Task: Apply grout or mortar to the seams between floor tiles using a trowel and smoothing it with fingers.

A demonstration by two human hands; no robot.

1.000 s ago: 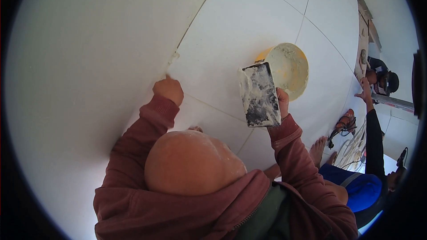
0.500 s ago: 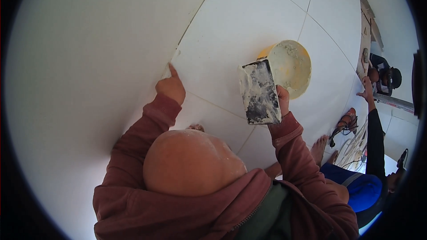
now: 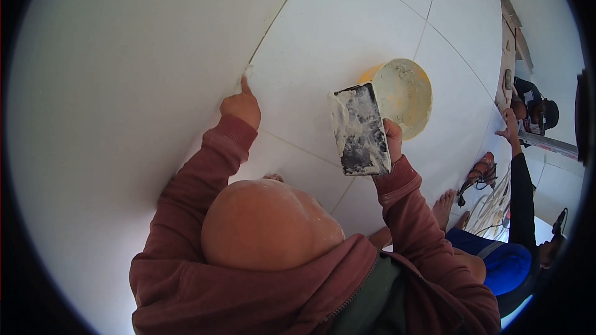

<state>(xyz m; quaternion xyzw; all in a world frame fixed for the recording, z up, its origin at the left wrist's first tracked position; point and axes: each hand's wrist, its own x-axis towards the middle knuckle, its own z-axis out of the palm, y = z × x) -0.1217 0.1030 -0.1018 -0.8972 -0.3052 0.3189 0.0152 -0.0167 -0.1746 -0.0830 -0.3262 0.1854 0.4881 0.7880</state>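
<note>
My left hand [image 3: 241, 110] holds nothing; its index finger is stretched out and the other fingers are curled. The fingertip touches a dab of pale grout [image 3: 248, 69] on the joint where the white floor tiles [image 3: 310, 56] meet the wall. My right hand [image 3: 393, 139] grips a black rectangular float [image 3: 359, 129] by its right side, its broad face up and smeared with grout. What the fingers hold beneath it is hidden. Just beyond the float, a yellow bucket [image 3: 405, 96] with grout coating its inner wall stands on the tiles.
The pale wall [image 3: 124, 87] rises close along my left. My bare, dusty knee [image 3: 267, 226] is between my arms. At right are a person in blue shorts [image 3: 496, 260], another in a dark cap [image 3: 546, 111], a red corded power tool [image 3: 483, 169] and loose cables [image 3: 490, 208].
My left hand has slid a little forward along the wall joint, its index finger still stretched out. My right hand and the float have barely shifted.
</note>
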